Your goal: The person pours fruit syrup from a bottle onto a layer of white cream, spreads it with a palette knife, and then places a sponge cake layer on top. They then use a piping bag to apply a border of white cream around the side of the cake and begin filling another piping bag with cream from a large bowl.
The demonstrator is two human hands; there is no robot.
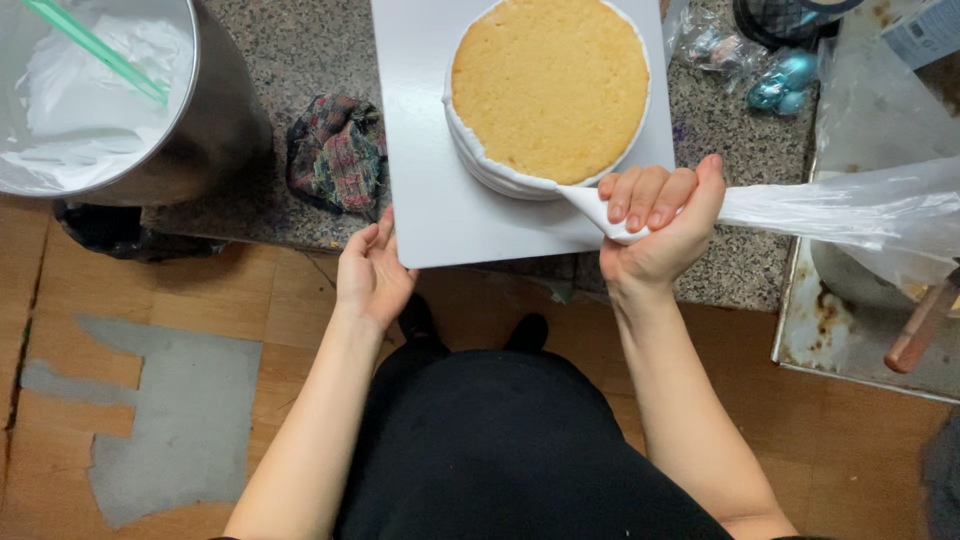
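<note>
The right hand (655,225) was wrapped tight around a clear plastic piping bag full of white cream (830,205). Its fingers (640,195) were curled shut on the narrow end of the bag. The bag lay long and flat, going from right to left. Its fat end trailed off to the right, and its pointy tip (575,195) aimed left, at the round yellow sponge cake (550,85). The tip touched the cake's near side, low down at the edge, where a band of white cream already ran around the side. So the cake lay to the left of the right hand's fingers and a bit farther away.

The cake sat on a flat square white board (420,190) on the speckled stone worktop (300,50). The left hand (370,270) was at the near left corner of the board. Its fingers rested loosely against the board's edge, a little bent, touching it but not squeezing anything.

The right hand was the nearer one to the cake. The left hand was near the board only, and well apart from the cake.

Far to the left stood a big shiny metal bowl (215,100) with white cream inside and a green stick (95,48) in it. A crumpled dark cloth (335,150) lay between the bowl and the board.
</note>
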